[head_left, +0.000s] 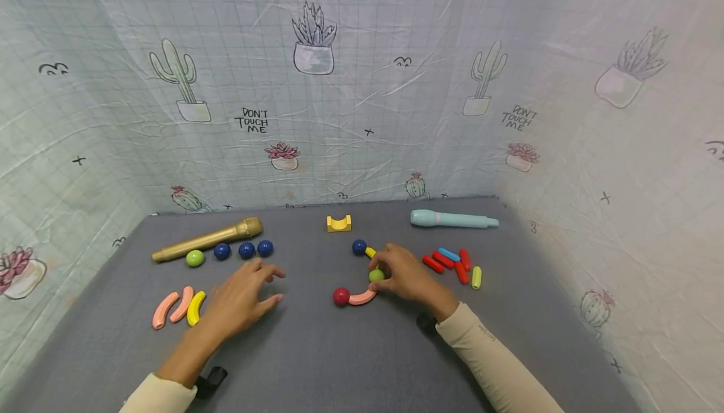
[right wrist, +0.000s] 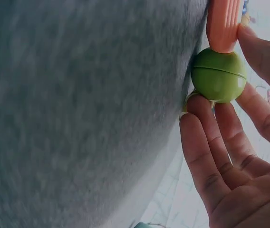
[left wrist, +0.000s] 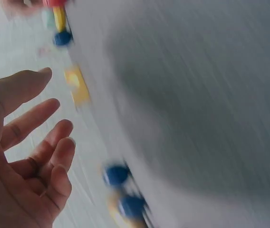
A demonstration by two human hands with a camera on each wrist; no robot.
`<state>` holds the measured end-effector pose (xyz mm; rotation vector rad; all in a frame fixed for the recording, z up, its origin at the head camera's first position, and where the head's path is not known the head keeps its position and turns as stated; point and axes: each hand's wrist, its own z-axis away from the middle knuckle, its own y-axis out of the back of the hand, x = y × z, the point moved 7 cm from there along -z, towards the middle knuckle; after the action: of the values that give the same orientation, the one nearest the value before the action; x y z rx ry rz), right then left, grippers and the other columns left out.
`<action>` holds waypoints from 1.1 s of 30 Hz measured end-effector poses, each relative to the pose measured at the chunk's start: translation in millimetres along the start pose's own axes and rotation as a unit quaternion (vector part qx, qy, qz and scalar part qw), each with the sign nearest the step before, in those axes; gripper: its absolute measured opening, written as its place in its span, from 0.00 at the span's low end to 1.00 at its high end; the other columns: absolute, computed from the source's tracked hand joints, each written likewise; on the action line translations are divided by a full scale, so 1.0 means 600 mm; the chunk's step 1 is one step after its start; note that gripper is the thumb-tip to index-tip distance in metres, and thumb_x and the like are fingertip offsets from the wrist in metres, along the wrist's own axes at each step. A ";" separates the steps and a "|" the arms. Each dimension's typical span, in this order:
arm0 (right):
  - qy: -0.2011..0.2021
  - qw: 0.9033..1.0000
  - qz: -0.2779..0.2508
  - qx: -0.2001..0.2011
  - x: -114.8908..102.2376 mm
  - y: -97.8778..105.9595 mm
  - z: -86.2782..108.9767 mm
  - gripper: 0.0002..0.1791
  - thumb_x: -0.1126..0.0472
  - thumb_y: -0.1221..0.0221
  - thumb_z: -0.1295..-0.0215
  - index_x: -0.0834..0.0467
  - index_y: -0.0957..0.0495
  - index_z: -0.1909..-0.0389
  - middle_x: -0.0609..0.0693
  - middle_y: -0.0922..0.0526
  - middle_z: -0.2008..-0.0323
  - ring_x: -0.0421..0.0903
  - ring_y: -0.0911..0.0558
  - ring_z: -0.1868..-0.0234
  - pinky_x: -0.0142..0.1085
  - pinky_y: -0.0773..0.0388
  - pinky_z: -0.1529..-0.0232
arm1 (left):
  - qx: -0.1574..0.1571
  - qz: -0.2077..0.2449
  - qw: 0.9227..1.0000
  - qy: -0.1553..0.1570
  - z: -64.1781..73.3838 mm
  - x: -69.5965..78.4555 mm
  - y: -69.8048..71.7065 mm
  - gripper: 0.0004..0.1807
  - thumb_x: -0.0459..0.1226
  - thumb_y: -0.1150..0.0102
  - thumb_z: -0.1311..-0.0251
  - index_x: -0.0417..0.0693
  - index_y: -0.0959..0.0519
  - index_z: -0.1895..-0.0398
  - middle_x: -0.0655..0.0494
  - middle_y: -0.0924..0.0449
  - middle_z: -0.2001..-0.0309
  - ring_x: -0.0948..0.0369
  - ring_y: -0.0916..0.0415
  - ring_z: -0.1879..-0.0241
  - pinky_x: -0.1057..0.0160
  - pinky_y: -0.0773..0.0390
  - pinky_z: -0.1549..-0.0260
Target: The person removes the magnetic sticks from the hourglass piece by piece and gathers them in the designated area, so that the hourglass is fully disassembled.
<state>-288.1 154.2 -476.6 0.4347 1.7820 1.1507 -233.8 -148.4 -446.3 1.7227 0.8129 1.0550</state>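
Note:
My right hand [head_left: 406, 275] holds a green ball [right wrist: 218, 76] between curled fingers and thumb. The thumb lies against a pink curved stick [head_left: 362, 298], which meets the green ball at one end and a red ball [head_left: 341, 297] at the other. Behind the green ball, a yellow piece [head_left: 370, 253] leads to a blue ball [head_left: 359, 247]; the fingers partly hide where it joins. My left hand [head_left: 242, 293] hovers over the grey table with fingers spread and holds nothing. Beside it lie a yellow curved stick [head_left: 195, 308] and two pink curved sticks [head_left: 165, 310].
At the left back are a gold microphone [head_left: 209, 240], a loose green ball [head_left: 195, 258] and three blue balls [head_left: 246, 250]. A yellow notched block [head_left: 339, 224] stands at the back middle. Rightward lie a pale blue microphone [head_left: 452, 219] and several short sticks [head_left: 461, 273].

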 end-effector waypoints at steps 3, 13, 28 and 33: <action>0.000 1.000 0.002 0.006 -0.003 -0.004 0.000 0.15 0.52 0.22 0.40 0.52 0.11 0.56 0.46 0.21 0.63 0.40 0.24 0.62 0.35 0.27 0.59 | -0.024 0.016 0.999 -0.025 -0.018 0.044 -0.027 0.22 0.43 0.21 0.41 0.54 0.15 0.44 0.55 0.19 0.54 0.58 0.21 0.54 0.53 0.20 0.60; 0.001 1.000 -0.021 -0.005 -0.012 -0.009 0.002 0.15 0.55 0.22 0.40 0.54 0.11 0.54 0.49 0.18 0.62 0.42 0.19 0.63 0.32 0.22 0.60 | -0.063 0.047 0.993 -0.089 -0.056 0.123 -0.092 0.20 0.44 0.22 0.39 0.53 0.15 0.46 0.57 0.20 0.54 0.61 0.23 0.57 0.54 0.20 0.59; 0.013 0.999 -0.034 -0.021 -0.025 -0.014 0.006 0.18 0.57 0.19 0.45 0.55 0.12 0.55 0.49 0.20 0.63 0.43 0.19 0.63 0.29 0.21 0.61 | -0.092 0.069 0.990 -0.083 -0.073 0.122 -0.124 0.12 0.43 0.23 0.38 0.57 0.16 0.55 0.62 0.24 0.59 0.65 0.28 0.62 0.61 0.24 0.61; 0.022 0.999 -0.031 -0.014 -0.030 -0.013 0.005 0.16 0.56 0.19 0.45 0.56 0.12 0.59 0.50 0.20 0.65 0.45 0.18 0.65 0.29 0.22 0.63 | -0.076 0.068 0.992 -0.079 -0.075 0.112 -0.121 0.13 0.44 0.22 0.39 0.56 0.17 0.57 0.61 0.23 0.60 0.64 0.27 0.62 0.60 0.24 0.63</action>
<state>-275.0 139.6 -474.2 0.3371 1.8038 1.1479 -251.6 -48.2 -485.4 1.7246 0.5092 1.0290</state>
